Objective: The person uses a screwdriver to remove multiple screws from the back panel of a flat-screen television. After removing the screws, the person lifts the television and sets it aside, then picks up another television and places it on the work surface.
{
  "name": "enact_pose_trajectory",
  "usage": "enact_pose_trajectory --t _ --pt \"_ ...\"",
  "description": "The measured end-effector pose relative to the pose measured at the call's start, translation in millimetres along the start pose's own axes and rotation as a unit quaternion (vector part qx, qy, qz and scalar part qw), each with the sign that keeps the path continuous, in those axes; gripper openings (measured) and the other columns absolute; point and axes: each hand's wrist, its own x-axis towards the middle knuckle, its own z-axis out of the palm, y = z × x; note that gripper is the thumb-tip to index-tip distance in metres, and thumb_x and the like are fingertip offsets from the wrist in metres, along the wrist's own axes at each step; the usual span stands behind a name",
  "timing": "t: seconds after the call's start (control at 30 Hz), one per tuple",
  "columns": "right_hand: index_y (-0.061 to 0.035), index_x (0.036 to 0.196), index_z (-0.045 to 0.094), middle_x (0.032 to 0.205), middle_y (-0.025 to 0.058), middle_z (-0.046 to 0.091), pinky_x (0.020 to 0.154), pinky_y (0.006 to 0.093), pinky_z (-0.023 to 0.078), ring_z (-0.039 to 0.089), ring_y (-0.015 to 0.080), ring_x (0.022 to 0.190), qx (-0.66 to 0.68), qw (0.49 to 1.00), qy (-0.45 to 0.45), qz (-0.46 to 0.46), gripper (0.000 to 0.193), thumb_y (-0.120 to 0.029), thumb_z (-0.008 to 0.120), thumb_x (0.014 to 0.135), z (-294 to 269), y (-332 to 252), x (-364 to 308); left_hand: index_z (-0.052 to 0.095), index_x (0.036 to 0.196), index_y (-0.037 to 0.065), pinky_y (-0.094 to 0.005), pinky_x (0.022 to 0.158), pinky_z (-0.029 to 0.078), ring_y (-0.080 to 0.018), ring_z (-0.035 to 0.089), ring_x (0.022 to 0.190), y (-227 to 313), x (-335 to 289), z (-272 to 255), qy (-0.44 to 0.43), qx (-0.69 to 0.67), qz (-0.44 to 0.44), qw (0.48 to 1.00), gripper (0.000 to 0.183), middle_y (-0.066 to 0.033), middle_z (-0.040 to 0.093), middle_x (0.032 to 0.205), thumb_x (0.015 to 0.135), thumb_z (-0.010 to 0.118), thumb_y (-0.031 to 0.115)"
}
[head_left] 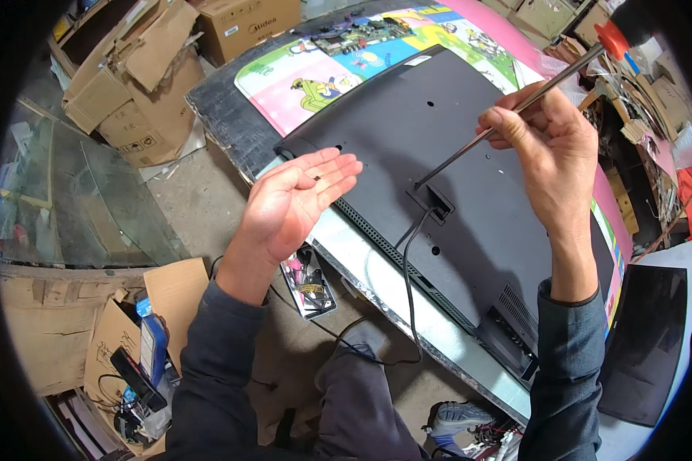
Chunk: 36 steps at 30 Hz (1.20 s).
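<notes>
Your right hand [557, 157] is gripping the screwdriver shaft [461, 154], slanting down-left to a recess [439, 201] in the black panel [384, 115] — the shaft's tip [417, 186] is appearing nearer your left hand [288, 203], spread open, palm up, bearing a small dark piece [317, 179].

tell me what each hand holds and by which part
The right hand holds a long screwdriver by its metal shaft; a tiny dark screw-like piece lies on the open left hand.
</notes>
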Motion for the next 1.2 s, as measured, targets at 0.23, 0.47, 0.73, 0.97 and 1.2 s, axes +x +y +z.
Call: enact_pose_trajectory --t 0.23,0.47,0.73,0.97,1.2 --pt "0.0007 0.094 0.063 0.077 0.0057 0.07 0.064 0.0237 0.055 0.068 0.011 0.071 0.033 0.999 0.006 -0.019 0.013 -0.009 0.071 0.091 1.7 1.6 1.5 0.031 0.136 -0.022 -0.0503 0.114 0.039 -0.0457 0.043 0.134 -0.1 -1.0 0.1 -0.008 -0.016 -0.018 1.0 0.046 -0.0386 0.041 0.14 0.092 0.036 -0.007" --pt "0.0016 0.103 0.06 0.087 0.0143 0.072 0.069 0.0283 0.059 0.073 0.022 0.082 0.067 0.995 0.023 -0.075 0.013 -0.009 0.064 0.096 -4.4 -14.5 -4.6 0.043 0.131 -0.017 -0.0438 0.11 0.045 -0.0373 0.055 0.126 -5.7 -3.4 1.3 0.01 0.032 -0.026 0.999 0.036 -0.0325 0.054 0.13 0.102 0.041 0.005" --pt "0.0012 0.103 0.058 0.092 0.017 0.07 0.07 0.0324 0.06 0.073 0.0289 0.085 0.12 0.986 0.042 -0.11 0.012 -0.011 0.057 0.1 -0.3 -27.8 -17.9 0.057 0.112 -0.005 -0.0236 0.058 0.048 -0.0104 0.056 0.063 -9.1 -4.1 -2.1 0.021 0.02 -0.08 0.996 0.031 -0.0049 0.06 0.083 0.105 0.05 0.024" --pt "0.0024 0.102 0.057 0.093 0.0176 0.07 0.071 0.0347 0.062 0.073 0.0308 0.085 0.132 0.983 0.031 -0.122 0.014 -0.012 0.058 0.099 4.8 -25.1 -22.8 0.058 0.109 0.0 -0.0203 0.046 0.036 -0.0065 0.041 0.053 -14.2 -3.0 10.3 0.056 -0.013 -0.089 0.994 0.035 0.0006 0.048 0.07 0.105 0.049 0.033" --pt "0.0022 0.102 0.057 0.092 0.0179 0.07 0.069 0.035 0.062 0.073 0.0316 0.086 0.154 0.981 0.026 -0.111 0.014 -0.011 0.059 0.099 10.0 -19.0 -26.2 0.056 0.084 0.005 -0.0208 0.039 0.031 -0.0058 0.036 0.048 -16.0 -1.6 12.5 0.084 -0.032 -0.089 0.992 0.045 0.0018 0.042 0.064 0.105 0.044 0.042"
